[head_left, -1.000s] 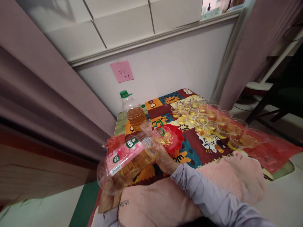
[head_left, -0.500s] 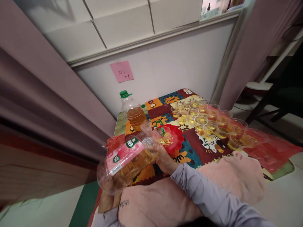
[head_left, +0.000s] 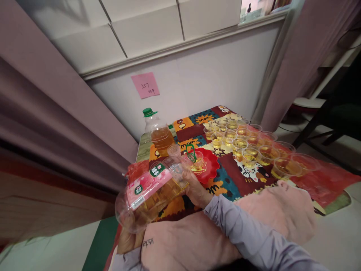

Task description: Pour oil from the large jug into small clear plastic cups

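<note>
A large clear bottle (head_left: pixel 153 184) with a pink label lies tilted in my two hands, its neck lower right-ward over a red scalloped plate (head_left: pixel 213 171). My left hand (head_left: pixel 129 231) grips it from below at the base. My right hand (head_left: pixel 196 190) is closed round it near the neck. Amber liquid sits along its lower side. On the plate stands a clear plastic cup (head_left: pixel 199 160) holding some yellow liquid, right by the bottle's mouth. A green handle (head_left: pixel 190 152), perhaps the bottle's own, shows there too. Beside the neck is a stack of clear cups (head_left: pixel 174 150).
Another bottle (head_left: pixel 160 137) with a green cap stands upright at the back left. Several filled cups (head_left: pixel 250 155) stand in rows on the right. Red plastic sheeting (head_left: pixel 329 180) lies at the right edge. A pink cloth (head_left: pixel 276 210) covers the near edge. The wall (head_left: pixel 211 79) rises behind.
</note>
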A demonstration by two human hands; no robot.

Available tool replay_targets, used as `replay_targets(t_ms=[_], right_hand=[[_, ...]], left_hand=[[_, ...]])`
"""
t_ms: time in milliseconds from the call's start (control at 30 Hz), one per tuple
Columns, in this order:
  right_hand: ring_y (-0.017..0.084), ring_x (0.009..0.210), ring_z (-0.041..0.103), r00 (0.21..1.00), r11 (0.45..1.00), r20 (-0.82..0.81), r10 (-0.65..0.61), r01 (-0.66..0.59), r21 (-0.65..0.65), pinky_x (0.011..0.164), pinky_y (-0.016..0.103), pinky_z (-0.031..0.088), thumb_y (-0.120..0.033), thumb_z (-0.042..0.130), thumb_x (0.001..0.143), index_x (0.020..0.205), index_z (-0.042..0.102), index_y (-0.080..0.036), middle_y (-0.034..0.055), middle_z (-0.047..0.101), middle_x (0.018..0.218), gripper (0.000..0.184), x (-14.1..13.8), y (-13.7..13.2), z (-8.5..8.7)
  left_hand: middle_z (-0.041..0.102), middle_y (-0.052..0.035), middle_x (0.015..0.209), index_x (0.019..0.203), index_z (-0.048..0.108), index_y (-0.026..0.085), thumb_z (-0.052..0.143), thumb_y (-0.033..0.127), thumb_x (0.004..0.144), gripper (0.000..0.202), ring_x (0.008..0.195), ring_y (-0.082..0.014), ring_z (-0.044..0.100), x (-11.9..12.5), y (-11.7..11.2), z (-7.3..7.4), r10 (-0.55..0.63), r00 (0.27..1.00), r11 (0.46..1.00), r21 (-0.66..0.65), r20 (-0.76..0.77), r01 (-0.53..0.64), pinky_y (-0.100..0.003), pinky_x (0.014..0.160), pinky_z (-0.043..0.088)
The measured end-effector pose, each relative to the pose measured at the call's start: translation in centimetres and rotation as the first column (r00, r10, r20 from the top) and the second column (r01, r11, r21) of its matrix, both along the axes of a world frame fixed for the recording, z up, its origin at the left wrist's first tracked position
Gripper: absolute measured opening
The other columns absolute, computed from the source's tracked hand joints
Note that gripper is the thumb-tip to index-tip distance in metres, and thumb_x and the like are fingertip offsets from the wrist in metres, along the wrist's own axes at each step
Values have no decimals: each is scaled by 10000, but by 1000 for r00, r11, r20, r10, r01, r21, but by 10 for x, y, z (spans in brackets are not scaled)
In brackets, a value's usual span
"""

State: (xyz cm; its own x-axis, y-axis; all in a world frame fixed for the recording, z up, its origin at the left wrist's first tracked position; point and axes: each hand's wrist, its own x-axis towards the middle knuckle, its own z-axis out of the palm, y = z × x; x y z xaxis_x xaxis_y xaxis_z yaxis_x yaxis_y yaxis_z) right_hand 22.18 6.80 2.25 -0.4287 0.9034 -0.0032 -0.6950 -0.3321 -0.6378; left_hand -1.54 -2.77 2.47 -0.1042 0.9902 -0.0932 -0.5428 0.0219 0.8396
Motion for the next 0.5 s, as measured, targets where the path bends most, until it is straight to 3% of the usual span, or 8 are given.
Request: replay_targets(t_ms=[233,367,500], right_hand=[[235,922,747,1000,999,8,-18,18,-43,592,327,662,-710,831,778,1341,626,-285,53,755,1191,735,-1,1,-3],[248,940,753,1000,998,23,-14,15,-56,599,350,671,-724,831,768,1347,608,-284,58,758,1193,760,-1,0,-4],[263,965,769,1000,999,19,-8,9,-42,629,357,675,-706,815,791,1348,617,-298,64,772,1213,718,0,-1,0]], left_hand=[[780,-80,1371,1584,555,390,832,449,887,752,1208,-320,772,5,0,5,-63,995,997,46,78,60,-457,1134,600],[816,-77,1284,1587,558,371,867,427,855,796,1253,-323,751,7,0,8,-86,992,996,33,92,83,-419,1149,588],[813,-76,1287,1536,620,381,859,517,835,753,1298,-369,720,12,1,10,5,1000,1000,29,11,-5,-469,1128,609]])
